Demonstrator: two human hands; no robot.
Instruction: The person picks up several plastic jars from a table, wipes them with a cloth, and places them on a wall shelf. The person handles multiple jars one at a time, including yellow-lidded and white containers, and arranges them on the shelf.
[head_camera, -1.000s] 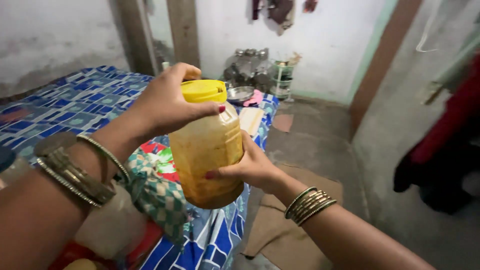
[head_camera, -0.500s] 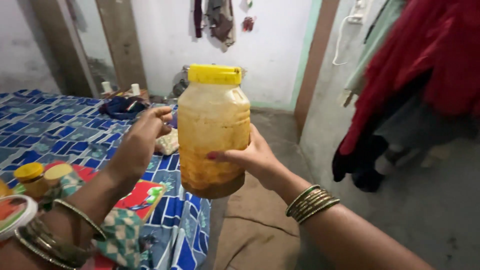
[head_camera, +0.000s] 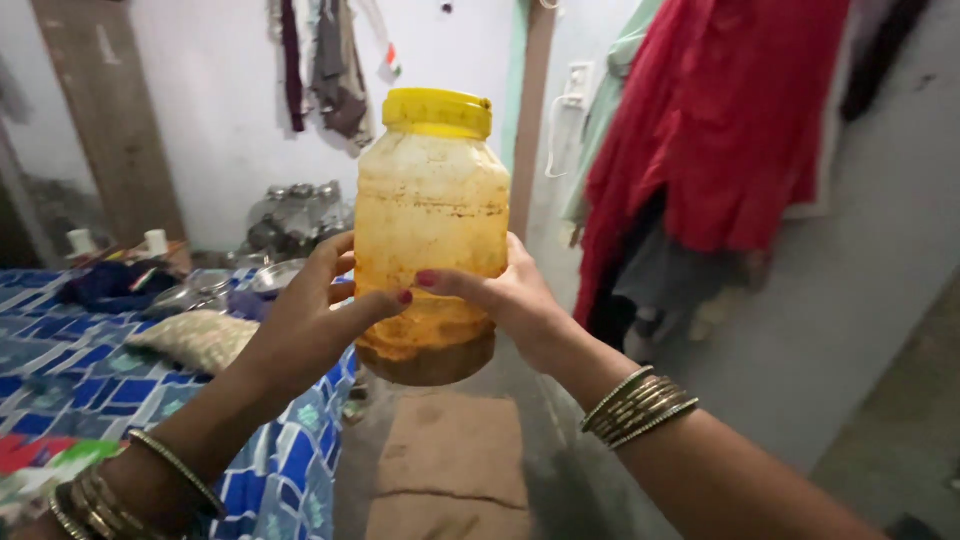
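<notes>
A large clear plastic jar (head_camera: 430, 200) with a yellow screw lid, its walls smeared orange and a brownish layer at the bottom, is held upright in front of me at chest height. My right hand (head_camera: 510, 300) grips its right side, fingers wrapped around the front. My left hand (head_camera: 310, 320) holds the lower left side, thumb across the front. Both wrists wear metal bangles.
A bed with a blue patterned sheet (head_camera: 90, 380) lies at the left, with a small cushion (head_camera: 195, 340) and steel vessels (head_camera: 290, 215) beyond it. Red and grey clothes (head_camera: 720, 130) hang on the right wall. A brown mat (head_camera: 450, 460) covers the floor below.
My left hand left the lid, dropped away, then came back onto the jar's lower left side. The jar rose higher, and my view swung right and up.
</notes>
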